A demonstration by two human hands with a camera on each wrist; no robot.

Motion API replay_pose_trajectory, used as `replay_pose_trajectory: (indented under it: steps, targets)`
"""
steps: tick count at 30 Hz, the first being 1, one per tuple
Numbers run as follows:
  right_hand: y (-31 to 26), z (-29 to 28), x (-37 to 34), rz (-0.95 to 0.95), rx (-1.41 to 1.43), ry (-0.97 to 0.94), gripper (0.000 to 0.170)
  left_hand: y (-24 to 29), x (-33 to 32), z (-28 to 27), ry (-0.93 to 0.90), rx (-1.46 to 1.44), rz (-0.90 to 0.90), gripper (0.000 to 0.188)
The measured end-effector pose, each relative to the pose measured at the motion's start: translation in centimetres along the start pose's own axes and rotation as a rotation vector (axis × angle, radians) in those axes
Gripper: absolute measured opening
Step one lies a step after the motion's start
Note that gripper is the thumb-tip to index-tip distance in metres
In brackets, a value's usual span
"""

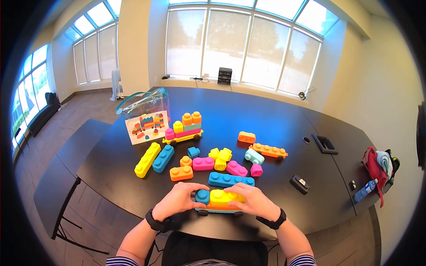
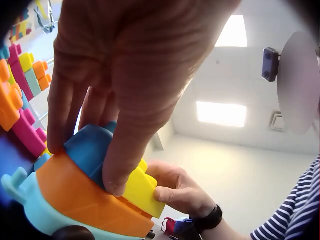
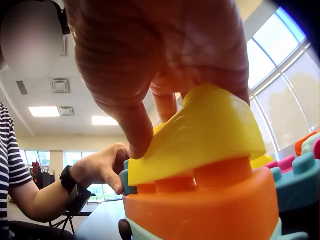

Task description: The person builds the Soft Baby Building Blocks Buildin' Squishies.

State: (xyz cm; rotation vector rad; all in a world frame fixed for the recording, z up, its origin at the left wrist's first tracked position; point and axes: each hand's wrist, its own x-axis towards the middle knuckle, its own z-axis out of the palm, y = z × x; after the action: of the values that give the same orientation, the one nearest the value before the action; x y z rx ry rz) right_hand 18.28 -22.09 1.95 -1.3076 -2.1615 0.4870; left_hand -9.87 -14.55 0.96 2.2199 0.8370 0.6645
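Observation:
A light-blue wheeled base (image 2: 37,212) carries a long orange block (image 3: 200,200) near the table's front edge. My left hand (image 1: 179,200) pinches a small blue block (image 1: 202,197) between thumb and fingers, at the left end of the orange one. Beside it, my right hand (image 1: 256,201) grips a yellow block (image 3: 200,135) from above. In the right wrist view the yellow block tilts over the orange studs, with part of the studs showing beneath it. The left wrist view has the blue block (image 2: 90,150) against the orange top, its far side hidden by my fingers.
Beyond the hands lie a long blue block (image 1: 231,179), pink block (image 1: 203,163), orange block (image 1: 181,173) and several others. Farther back stand a loaded yellow wagon (image 1: 183,137), a picture card (image 1: 147,127) and a clear bag. At right are a black case (image 1: 300,184) and bottle (image 1: 365,190).

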Motion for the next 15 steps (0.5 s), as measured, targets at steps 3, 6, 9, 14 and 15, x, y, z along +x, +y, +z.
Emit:
replay_pose_trajectory:
  steps: [3, 6, 9, 14, 15]
  targets:
    - [0.4, 1.0, -0.4, -0.051, -0.057, 0.022, 0.046, 0.4, -0.1, 0.0, 0.024, 0.045, -0.002, 0.054]
    - [0.7, 1.4, -0.6, -0.096, -0.121, 0.058, 0.046, -0.1, -0.1, 0.1, 0.034, 0.02, 0.005, 0.054]
    - [0.8, 1.3, -0.7, -0.081, -0.109, 0.048, 0.045, 0.1, 0.0, 0.1, 0.016, 0.043, 0.003, 0.055]
    - [1.0, 1.2, -1.0, -0.081, -0.133, 0.055, 0.045, 0.1, 0.3, 0.3, 0.0, 0.018, 0.006, 0.057]
    - [1.0, 1.3, -1.1, -0.082, -0.139, 0.059, 0.045, 0.1, 0.3, 0.3, -0.006, 0.007, 0.005, 0.057]
